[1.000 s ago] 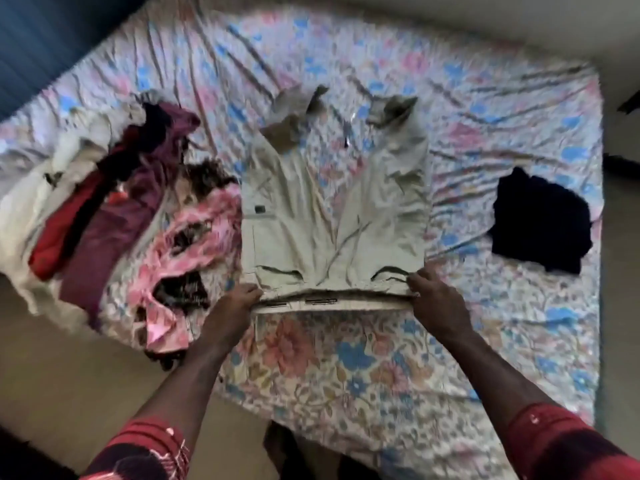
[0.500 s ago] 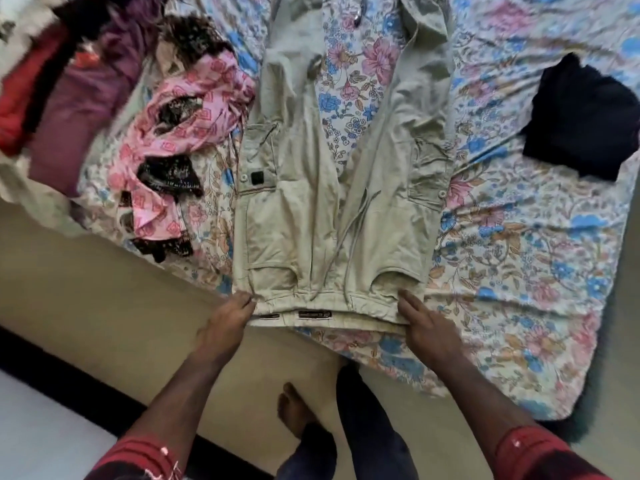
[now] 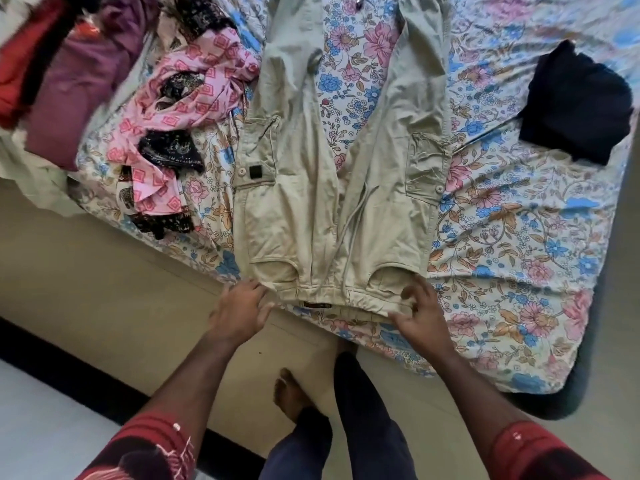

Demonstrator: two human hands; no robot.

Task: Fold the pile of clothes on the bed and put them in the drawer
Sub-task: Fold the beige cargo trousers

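1. The left hand (image 3: 240, 306) sits at the left end of the waistband of the trousers (image 3: 294, 202), fingers curled down at the hem; whether they pinch the cloth I cannot tell.
2. The right hand (image 3: 420, 315) is at the right end of the waistband, thumb and fingers loosely spread and bent over the edge, seemingly touching rather than gripping.
3. The trousers lie flat and face up on the bed (image 3: 519, 254), waistband at the near edge, legs running away and slightly parted. They look spread out but not yet folded.
4. Just left of the trousers lies a crumpled pink cloth (image 3: 194, 91) with dark patterned pieces, unfolded.
5. Further left is the pile (image 3: 62, 81) of maroon, red and pale garments, still heaped.
6. Well to the right lies a dark garment (image 3: 575, 102), compact; it may be the one piece already folded.
7. No drawer is in view.
8. Judgement: early in the task, with most folding and all the putting away left.
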